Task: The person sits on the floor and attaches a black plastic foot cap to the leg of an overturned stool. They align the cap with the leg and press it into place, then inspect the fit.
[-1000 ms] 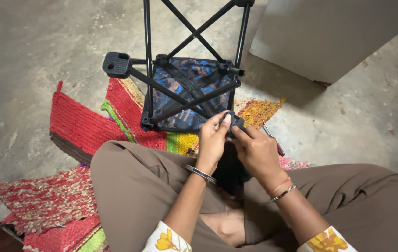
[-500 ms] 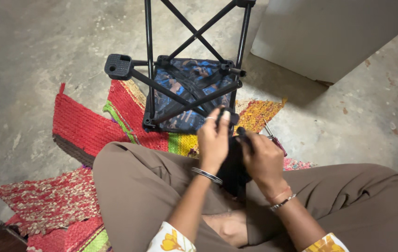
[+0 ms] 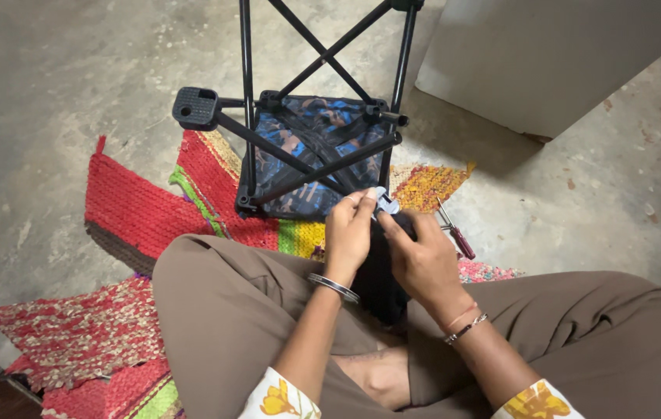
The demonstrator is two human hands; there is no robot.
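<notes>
An upturned folding stool (image 3: 311, 147) with black metal legs and a blue patterned fabric seat lies on the mat in front of me. My left hand (image 3: 348, 233) and my right hand (image 3: 421, 260) meet at its near corner. My left fingers pinch a small pale grey piece (image 3: 384, 202) at that corner. My right hand closes on a dark part just beside it, which its fingers mostly hide. I sit cross-legged in brown trousers, with a bangle on each wrist.
A red-handled screwdriver (image 3: 455, 233) lies on the floor just right of my hands. A red, green and yellow woven mat (image 3: 136, 209) covers the concrete floor under the stool. A white box-like object (image 3: 548, 58) stands at the back right.
My hands have shifted slightly at the stool's near corner; the left fingers now hold the small pale piece higher. The view has drifted a little.
</notes>
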